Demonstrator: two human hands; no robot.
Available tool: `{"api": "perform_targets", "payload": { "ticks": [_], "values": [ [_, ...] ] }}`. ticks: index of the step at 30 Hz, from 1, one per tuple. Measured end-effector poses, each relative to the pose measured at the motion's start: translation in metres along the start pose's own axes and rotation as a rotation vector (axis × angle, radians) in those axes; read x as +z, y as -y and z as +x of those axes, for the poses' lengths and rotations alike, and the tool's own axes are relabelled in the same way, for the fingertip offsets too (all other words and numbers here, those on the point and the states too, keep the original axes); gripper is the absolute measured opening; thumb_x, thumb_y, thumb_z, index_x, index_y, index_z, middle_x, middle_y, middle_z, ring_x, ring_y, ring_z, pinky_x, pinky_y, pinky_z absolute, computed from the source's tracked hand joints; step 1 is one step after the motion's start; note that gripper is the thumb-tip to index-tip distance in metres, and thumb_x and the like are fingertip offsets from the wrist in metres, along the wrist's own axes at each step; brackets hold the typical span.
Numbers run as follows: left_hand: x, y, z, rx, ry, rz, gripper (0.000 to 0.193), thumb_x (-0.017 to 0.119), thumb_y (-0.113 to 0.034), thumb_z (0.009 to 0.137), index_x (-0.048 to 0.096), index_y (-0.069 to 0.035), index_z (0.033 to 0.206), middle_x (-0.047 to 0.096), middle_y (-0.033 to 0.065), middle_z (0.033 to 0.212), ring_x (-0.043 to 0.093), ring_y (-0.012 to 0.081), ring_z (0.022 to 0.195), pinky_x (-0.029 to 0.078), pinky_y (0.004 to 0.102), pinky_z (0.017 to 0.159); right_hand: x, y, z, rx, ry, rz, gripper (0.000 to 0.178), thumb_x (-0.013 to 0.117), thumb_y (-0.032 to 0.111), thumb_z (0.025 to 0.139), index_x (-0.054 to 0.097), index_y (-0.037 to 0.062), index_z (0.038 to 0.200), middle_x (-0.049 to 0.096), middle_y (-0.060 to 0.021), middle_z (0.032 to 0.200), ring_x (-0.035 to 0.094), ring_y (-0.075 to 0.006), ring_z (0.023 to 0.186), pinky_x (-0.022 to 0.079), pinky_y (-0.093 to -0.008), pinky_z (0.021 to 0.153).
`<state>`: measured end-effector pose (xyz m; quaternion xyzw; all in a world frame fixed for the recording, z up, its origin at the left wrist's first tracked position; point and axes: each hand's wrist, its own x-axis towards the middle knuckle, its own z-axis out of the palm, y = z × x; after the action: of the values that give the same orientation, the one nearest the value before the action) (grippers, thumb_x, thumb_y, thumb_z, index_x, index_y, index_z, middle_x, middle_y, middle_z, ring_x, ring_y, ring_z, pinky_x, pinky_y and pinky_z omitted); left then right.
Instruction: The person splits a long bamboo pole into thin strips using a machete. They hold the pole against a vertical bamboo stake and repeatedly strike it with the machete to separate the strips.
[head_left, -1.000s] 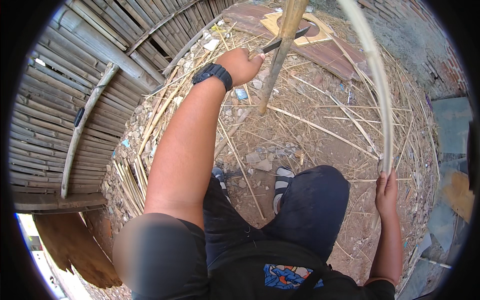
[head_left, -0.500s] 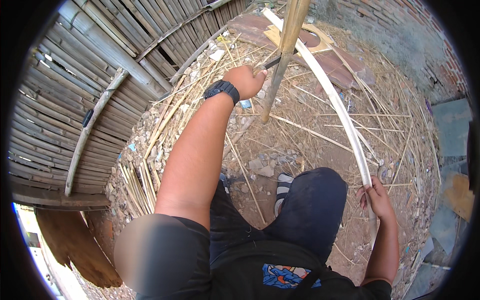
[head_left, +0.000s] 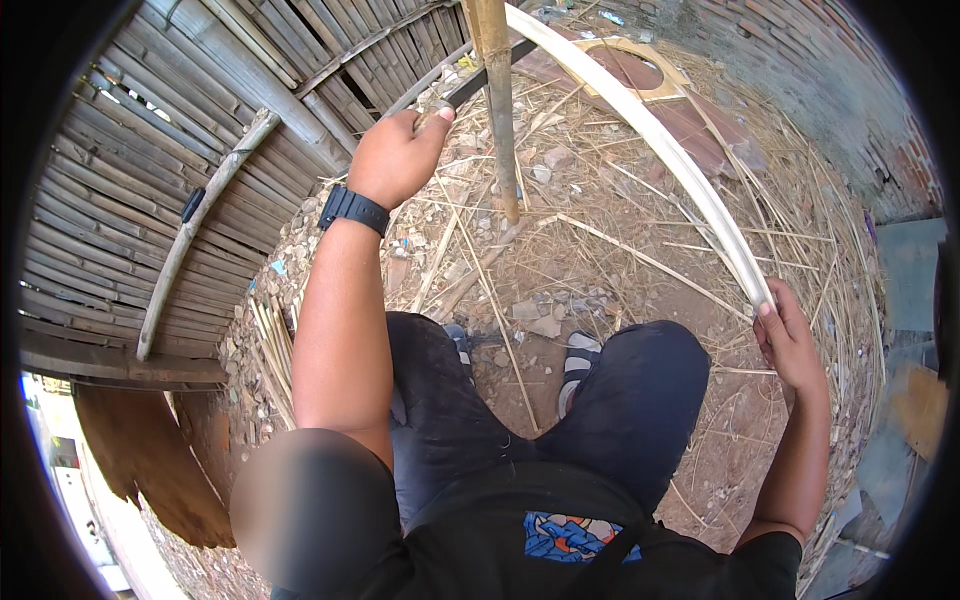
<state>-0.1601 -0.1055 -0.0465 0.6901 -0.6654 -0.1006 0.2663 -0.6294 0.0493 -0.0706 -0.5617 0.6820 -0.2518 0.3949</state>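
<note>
My left hand [head_left: 398,160], with a black watch on its wrist, is closed around the handle of what looks like a dark-bladed knife [head_left: 468,90]. Its blade slants away to the right and passes behind an upright bamboo post [head_left: 499,130]. The far end of the blade lies close to a long pale bamboo strip [head_left: 665,145]; I cannot tell whether they touch. That strip curves from the top of the post down to my right hand [head_left: 790,335], which grips its near end between thumb and fingers. The post's lower end stands on the littered ground.
A slatted bamboo wall [head_left: 150,170] rises on the left, and a brick wall [head_left: 800,60] at the far right. Thin bamboo splints and stones cover the ground. A brown board [head_left: 720,135] lies beyond the post. My knees [head_left: 640,375] are spread below my hands.
My left hand has shifted left with the knife, and more of the blade shows. My right hand has moved forward and slightly right with the strip, which now arcs more strongly.
</note>
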Motion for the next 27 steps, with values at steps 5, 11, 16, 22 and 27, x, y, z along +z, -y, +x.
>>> {"api": "perform_targets", "payload": {
  "ticks": [5, 11, 16, 22, 27],
  "values": [
    [0.01, 0.041, -0.011, -0.108, -0.03, 0.055, 0.061, 0.05, -0.052, 0.094, 0.067, 0.007, 0.094, 0.067, 0.032, 0.09, 0.066, 0.0451, 0.091, 0.05, 0.0497, 0.084, 0.029, 0.032, 0.049, -0.246, 0.094, -0.239, 0.028, 0.051, 0.025, 0.102, 0.05, 0.0037, 0.121, 0.056, -0.0036, 0.075, 0.052, -0.0102, 0.057, 0.043, -0.0291, 0.054],
    [0.018, 0.055, -0.019, -0.156, -0.003, 0.079, 0.06, 0.051, -0.053, 0.093, 0.068, 0.004, 0.094, 0.068, 0.0301, 0.091, 0.066, 0.0444, 0.091, 0.051, 0.049, 0.084, 0.065, 0.05, 0.089, -0.338, 0.11, -0.428, 0.032, 0.05, 0.028, 0.102, 0.051, 0.0019, 0.121, 0.061, -0.0148, 0.081, 0.061, -0.0255, 0.072, 0.047, -0.0399, 0.068],
    [0.011, 0.069, -0.012, -0.13, 0.025, 0.052, 0.061, 0.05, -0.052, 0.094, 0.067, 0.007, 0.097, 0.068, 0.0314, 0.089, 0.066, 0.0451, 0.09, 0.051, 0.0493, 0.084, 0.077, 0.054, 0.094, -0.326, 0.072, -0.393, 0.036, 0.048, 0.031, 0.105, 0.054, 0.0033, 0.126, 0.059, -0.0134, 0.079, 0.058, -0.024, 0.074, 0.046, -0.0391, 0.071],
    [0.016, 0.086, -0.008, -0.415, 0.296, -0.607, 0.053, 0.043, -0.046, 0.096, 0.062, 0.004, 0.093, 0.063, 0.0187, 0.078, 0.06, 0.0287, 0.066, 0.049, 0.0413, 0.063, 0.04, -0.034, 0.115, -0.205, -0.249, -0.364, 0.036, 0.046, 0.032, 0.105, 0.057, 0.0034, 0.123, 0.059, -0.0128, 0.078, 0.057, -0.0229, 0.069, 0.046, -0.0389, 0.066],
    [0.029, 0.065, -0.021, -0.477, 0.323, -1.007, 0.038, 0.036, -0.034, 0.097, 0.054, -0.001, 0.092, 0.056, 0.0078, 0.075, 0.049, 0.0147, 0.052, 0.043, 0.034, 0.047, 0.013, -0.16, 0.117, 0.02, -0.329, -0.682, 0.037, 0.046, 0.028, 0.104, 0.054, 0.0043, 0.131, 0.066, -0.0234, 0.092, 0.062, -0.0417, 0.079, 0.048, -0.0484, 0.071]
  ]
}}
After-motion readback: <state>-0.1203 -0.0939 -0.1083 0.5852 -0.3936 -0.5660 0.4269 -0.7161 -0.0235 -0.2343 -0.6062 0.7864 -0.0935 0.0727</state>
